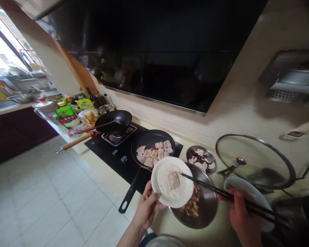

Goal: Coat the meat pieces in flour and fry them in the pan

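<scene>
My left hand [148, 209] grips the rim of a white bowl [161, 192] that holds pale powder like flour. Inside it lies a powder-coated piece of food [174, 180], touched by the tips of dark chopsticks [208, 187]. Those chopsticks are held in my right hand [243, 216], closed around them. Just beyond the bowl, a black frying pan [141, 137] contains several coated pieces [157, 152]. Partly hidden under the bowl, a metal basin [208, 214] holds brownish, wet-looking food [192, 206].
A small metal dish [187, 154] with dark red and white pieces stands right of the pan. A wok [121, 120] sits on the left burner. A glass lid [267, 161] leans against the wall. The range hood [154, 58] hangs low overhead. Bottles and packets [67, 115] crowd the left counter.
</scene>
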### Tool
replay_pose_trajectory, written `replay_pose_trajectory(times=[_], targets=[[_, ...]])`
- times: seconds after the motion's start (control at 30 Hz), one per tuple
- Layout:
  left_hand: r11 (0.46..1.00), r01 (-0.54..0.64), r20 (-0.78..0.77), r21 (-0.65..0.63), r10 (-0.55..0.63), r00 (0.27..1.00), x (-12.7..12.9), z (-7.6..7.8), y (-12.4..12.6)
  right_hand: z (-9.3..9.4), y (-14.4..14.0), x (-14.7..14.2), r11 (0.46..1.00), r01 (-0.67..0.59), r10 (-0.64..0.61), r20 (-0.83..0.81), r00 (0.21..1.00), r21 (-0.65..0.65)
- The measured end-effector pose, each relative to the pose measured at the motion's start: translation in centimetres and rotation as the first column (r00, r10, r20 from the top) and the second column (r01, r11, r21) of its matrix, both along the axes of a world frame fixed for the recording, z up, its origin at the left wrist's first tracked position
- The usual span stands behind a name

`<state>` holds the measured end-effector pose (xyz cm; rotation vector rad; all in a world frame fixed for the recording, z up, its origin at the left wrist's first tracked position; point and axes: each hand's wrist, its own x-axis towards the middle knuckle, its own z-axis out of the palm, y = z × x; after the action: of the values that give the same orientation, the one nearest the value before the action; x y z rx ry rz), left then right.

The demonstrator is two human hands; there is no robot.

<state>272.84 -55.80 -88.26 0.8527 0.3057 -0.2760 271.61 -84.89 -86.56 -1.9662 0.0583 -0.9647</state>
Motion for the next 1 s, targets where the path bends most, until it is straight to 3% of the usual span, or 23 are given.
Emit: replay_pose_trajectory(times=[0.1, 0.4, 0.8, 0.9, 1.0], targets=[[1.000, -0.002, 0.010, 0.008, 0.002, 1.000, -0.1, 0.0, 0.0, 0.2, 0.3, -0.3, 0.993, -0.099, 0.101, 0.031, 0.994, -0.068], [1.000, -0.011, 0.026, 0.012, 0.010, 1.000, -0.3, -0.1, 0.2, 1.7, 0.5, -0.8, 0.985, -0.070, 0.083, 0.078, 0.994, -0.160], [1.000, -0.012, 0.005, 0.012, 0.012, 1.000, -0.6, -0.2, 0.0, 0.2, 2.0, -0.5, 0.987, -0.088, 0.098, -0.069, 0.993, 0.135], [1.000, -0.020, 0.014, 0.020, 0.020, 1.000, -0.7, -0.3, 0.0, 0.1, 2.0, -0.2, 0.983, -0.122, 0.136, -0.099, 0.986, 0.138], [0.999, -0.029, 0.023, 0.021, 0.028, 0.999, -0.7, -0.2, 0.1, 0.6, 2.1, -0.1, 0.994, -0.084, 0.086, -0.022, 0.996, 0.066]])
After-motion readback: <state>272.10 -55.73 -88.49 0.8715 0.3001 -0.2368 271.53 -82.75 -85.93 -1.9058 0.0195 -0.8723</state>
